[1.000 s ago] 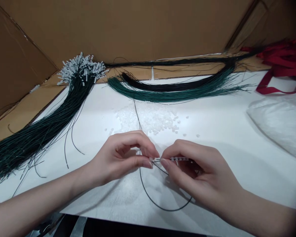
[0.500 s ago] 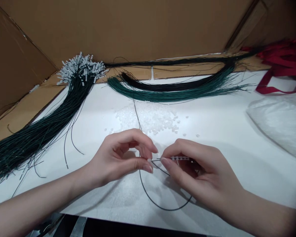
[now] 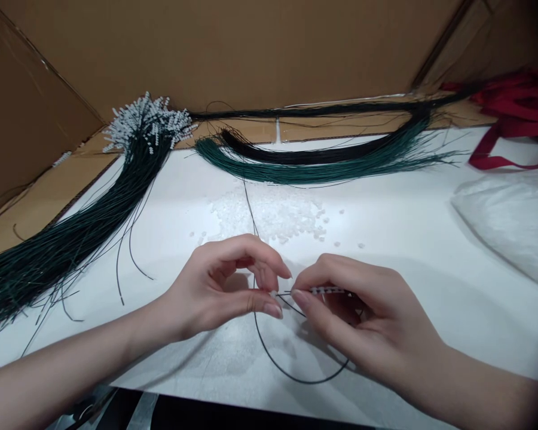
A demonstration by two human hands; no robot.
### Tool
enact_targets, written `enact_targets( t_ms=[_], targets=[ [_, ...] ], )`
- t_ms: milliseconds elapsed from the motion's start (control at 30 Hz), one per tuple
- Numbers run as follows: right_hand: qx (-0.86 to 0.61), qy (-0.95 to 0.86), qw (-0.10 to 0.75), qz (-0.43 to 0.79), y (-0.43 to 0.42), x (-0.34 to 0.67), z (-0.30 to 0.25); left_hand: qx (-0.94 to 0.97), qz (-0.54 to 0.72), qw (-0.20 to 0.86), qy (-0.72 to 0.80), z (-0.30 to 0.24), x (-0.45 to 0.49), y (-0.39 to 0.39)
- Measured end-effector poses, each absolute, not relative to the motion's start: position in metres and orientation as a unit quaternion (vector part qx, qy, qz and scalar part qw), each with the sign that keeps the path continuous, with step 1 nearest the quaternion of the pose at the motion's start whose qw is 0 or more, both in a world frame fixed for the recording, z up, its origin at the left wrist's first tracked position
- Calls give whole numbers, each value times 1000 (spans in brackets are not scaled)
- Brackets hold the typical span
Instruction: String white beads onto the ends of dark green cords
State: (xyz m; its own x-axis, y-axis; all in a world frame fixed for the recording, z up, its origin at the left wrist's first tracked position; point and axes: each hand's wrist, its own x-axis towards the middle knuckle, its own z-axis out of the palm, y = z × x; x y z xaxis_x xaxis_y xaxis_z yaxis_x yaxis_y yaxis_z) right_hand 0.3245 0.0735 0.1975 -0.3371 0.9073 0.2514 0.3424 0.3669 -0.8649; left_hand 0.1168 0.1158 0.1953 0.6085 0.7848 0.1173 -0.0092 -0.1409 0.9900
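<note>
My left hand (image 3: 226,286) and my right hand (image 3: 363,310) meet fingertip to fingertip low over the white table (image 3: 407,239). The left pinches a small clear bead at the tip of a thin dark cord (image 3: 296,376), which loops on the table below both hands. The right pinches the same cord end, with a short row of white beads (image 3: 326,289) strung on it between thumb and forefinger. A scatter of loose clear beads (image 3: 273,218) lies just beyond the hands.
A thick bundle of dark green cords with white beaded ends (image 3: 147,122) fans along the left. Green and black cord bundles (image 3: 314,164) lie across the back. Red ribbon (image 3: 511,113) sits far right, a clear plastic bag (image 3: 511,221) below it. Cardboard walls (image 3: 251,54) surround.
The left thumb and forefinger have shifted slightly against the cord tip. Both hands stay in place.
</note>
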Motion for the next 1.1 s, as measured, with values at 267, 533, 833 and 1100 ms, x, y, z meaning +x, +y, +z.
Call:
enact_targets(
  t_ms=[267, 533, 833, 1100],
  targets=[
    [-419, -731, 394, 367, 74, 325, 195, 673, 339, 596, 278, 194, 117, 117],
    [-415, -729, 400, 369, 74, 325, 195, 681, 340, 587, 276, 194, 115, 116],
    [-412, -736, 403, 355, 74, 324, 194, 692, 339, 572, 282, 195, 116, 115],
    [-409, -747, 401, 337, 72, 326, 190, 725, 315, 535, 298, 197, 116, 114]
  ],
)
